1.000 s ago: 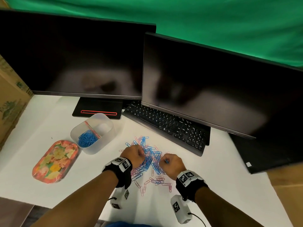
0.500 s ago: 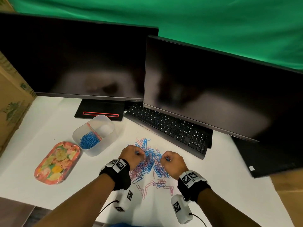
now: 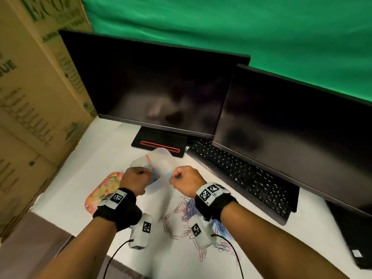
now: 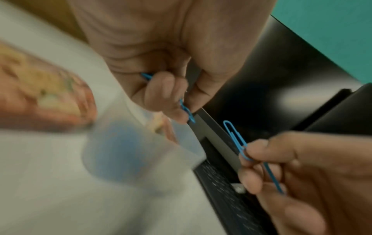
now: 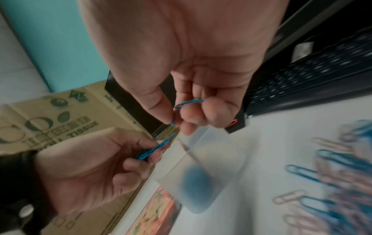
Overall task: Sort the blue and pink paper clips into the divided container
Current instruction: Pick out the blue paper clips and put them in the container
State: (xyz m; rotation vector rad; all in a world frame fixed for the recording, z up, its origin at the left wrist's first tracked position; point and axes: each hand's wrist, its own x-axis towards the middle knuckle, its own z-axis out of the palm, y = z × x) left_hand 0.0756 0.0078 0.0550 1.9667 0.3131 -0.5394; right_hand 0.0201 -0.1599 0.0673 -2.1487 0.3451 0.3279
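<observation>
A translucent divided container (image 3: 162, 152) stands on the white desk, with blue clips (image 5: 198, 179) in its near compartment. My left hand (image 3: 145, 173) hovers over that compartment and pinches blue paper clips (image 4: 186, 111) between thumb and fingers. Just to its right, my right hand (image 3: 174, 176) pinches another blue paper clip (image 5: 188, 103) at the container's edge. The mixed blue and pink clip pile (image 3: 187, 210) lies behind my right wrist, partly hidden by it. Seen from the right wrist, the pile (image 5: 332, 182) is blurred.
A floral tray (image 3: 104, 190) lies left of the container. A black keyboard (image 3: 241, 178) and two dark monitors (image 3: 161, 87) stand behind and to the right. A cardboard box (image 3: 30, 97) walls the left side. The desk's front edge is near my forearms.
Both hands left the clip pile and moved left and away to the container, each carrying blue clips. The head view swung left with them.
</observation>
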